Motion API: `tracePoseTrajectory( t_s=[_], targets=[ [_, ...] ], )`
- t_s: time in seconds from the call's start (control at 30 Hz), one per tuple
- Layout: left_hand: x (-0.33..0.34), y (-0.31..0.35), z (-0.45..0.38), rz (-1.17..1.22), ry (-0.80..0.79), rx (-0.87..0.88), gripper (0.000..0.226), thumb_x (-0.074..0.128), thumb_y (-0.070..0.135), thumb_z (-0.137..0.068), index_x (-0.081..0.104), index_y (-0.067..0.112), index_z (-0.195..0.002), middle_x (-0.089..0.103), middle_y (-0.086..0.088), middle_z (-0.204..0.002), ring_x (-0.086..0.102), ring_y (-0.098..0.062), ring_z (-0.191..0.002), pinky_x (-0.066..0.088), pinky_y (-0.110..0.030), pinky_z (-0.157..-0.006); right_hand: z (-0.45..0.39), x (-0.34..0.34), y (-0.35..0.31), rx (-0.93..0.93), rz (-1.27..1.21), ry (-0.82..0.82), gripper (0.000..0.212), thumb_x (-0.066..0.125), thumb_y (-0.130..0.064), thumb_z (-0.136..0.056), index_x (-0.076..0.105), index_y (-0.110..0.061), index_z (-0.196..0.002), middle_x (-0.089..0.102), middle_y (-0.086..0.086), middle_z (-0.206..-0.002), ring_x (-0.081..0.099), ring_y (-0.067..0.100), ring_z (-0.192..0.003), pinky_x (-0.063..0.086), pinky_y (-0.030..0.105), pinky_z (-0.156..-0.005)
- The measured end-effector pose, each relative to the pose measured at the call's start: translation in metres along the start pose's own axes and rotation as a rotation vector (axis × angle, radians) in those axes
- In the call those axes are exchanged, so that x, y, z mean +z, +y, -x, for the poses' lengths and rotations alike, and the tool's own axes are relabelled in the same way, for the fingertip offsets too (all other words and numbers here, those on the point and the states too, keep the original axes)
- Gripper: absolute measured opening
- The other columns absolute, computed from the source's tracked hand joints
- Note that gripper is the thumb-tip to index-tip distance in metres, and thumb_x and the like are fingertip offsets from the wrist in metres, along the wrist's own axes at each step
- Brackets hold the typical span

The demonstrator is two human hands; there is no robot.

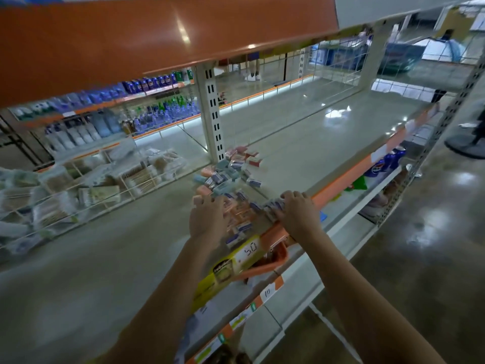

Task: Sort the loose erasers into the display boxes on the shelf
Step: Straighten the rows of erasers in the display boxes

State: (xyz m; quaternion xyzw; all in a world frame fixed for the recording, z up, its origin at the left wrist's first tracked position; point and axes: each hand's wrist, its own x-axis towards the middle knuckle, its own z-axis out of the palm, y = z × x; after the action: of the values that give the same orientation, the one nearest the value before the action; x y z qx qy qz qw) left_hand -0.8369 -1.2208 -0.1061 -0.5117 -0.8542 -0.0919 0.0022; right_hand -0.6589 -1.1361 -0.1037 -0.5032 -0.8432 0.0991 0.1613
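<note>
Shop shelf (301, 143), grey, long, fills middle of frame. Near, at lower centre: left hand (207, 219) over display box (244, 219), fingers curled down onto erasers inside; whether it pinches one, cannot tell. Right hand (298, 214) just beside, fingers bent over row of erasers at orange shelf edge (349, 177). Farther, centre: loose erasers (228, 172) in heap. Left: wire baskets (78, 190) with packets.

Both bare forearms reach up toward twelve o'clock, side by side. The left hand (207, 219) has its fingers curled downward; the right hand (298, 212) lies palm-down with fingers bent.
</note>
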Motion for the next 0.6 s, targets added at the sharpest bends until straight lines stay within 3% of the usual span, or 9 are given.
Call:
tracePoseTrajectory(
  t_s=[0.27,0.37,0.6],
  targets=[
    [-0.006,-0.007,0.009,0.229,0.181,0.041,0.028,0.052,0.028,-0.094,0.063,0.024,-0.119,0.063,-0.005,-0.115,0.05,-0.026,-0.108,0.044,-0.035,-0.081,0.002,-0.005,0.007,-0.058,-0.124,-0.018,0.03,0.054,-0.031,-0.092,0.059,-0.012,-0.114,0.058,0.007,-0.108,0.051,0.022,-0.1,0.044,0.032,-0.089],
    [-0.018,-0.019,0.023,0.379,0.233,0.069,0.026,0.053,0.023,-0.095,0.064,0.019,-0.117,0.067,-0.006,-0.106,0.056,-0.022,-0.091,0.041,-0.028,-0.072,0.01,-0.004,-0.005,-0.125,-0.19,-0.024,0.028,0.055,-0.032,-0.091,0.059,-0.013,-0.112,0.057,0.005,-0.107,0.051,0.019,-0.098,0.046,0.033,-0.087],
    [-0.047,-0.059,0.075,0.643,0.193,-0.068,0.028,0.048,0.013,-0.096,0.065,0.032,-0.109,0.062,0.005,-0.087,0.051,-0.008,-0.064,0.036,-0.02,-0.057,0.035,-0.004,-0.063,-0.327,-0.334,-0.075,0.028,0.057,-0.031,-0.09,0.06,-0.015,-0.113,0.055,0.004,-0.109,0.052,0.021,-0.099,0.043,0.029,-0.081]
  ],
)
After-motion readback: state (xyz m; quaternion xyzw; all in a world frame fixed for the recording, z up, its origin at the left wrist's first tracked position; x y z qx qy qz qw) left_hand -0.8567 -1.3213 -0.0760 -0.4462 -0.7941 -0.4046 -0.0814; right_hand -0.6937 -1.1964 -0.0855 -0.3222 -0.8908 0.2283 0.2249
